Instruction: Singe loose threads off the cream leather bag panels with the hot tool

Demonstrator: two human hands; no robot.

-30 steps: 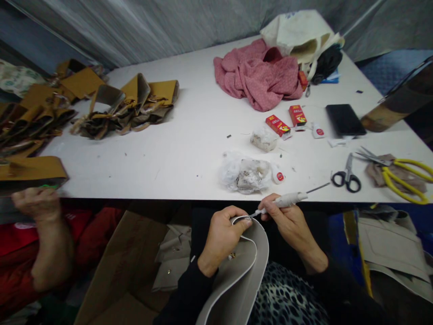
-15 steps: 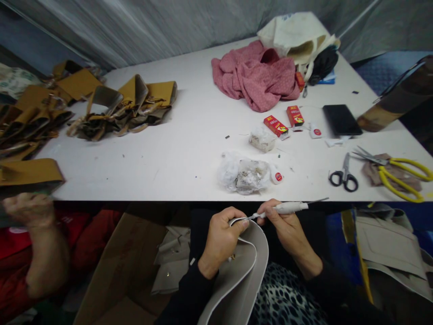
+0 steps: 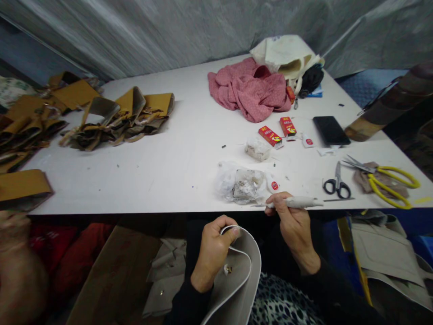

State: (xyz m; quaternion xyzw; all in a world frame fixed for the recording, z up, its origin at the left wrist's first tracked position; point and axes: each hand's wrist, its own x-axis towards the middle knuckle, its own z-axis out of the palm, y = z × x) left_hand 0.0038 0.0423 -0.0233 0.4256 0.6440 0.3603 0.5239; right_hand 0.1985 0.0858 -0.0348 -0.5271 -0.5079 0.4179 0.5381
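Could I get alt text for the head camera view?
A person's left hand grips a bent pale sheet, while the right hand holds a thin white-handled tool apart from it. On the white table beyond lie black-handled scissors, red boxes and a pink cloth.

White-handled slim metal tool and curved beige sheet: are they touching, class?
Apart: the head view shows a clear gap between the tool and the sheet in the left hand.

The left hand [image 3: 211,247] pinches a beige panel [image 3: 237,279]; the right hand [image 3: 295,225] holds a pale-handled tool [image 3: 302,202].

The tabletop [image 3: 182,158] is bright, the foreground dim.
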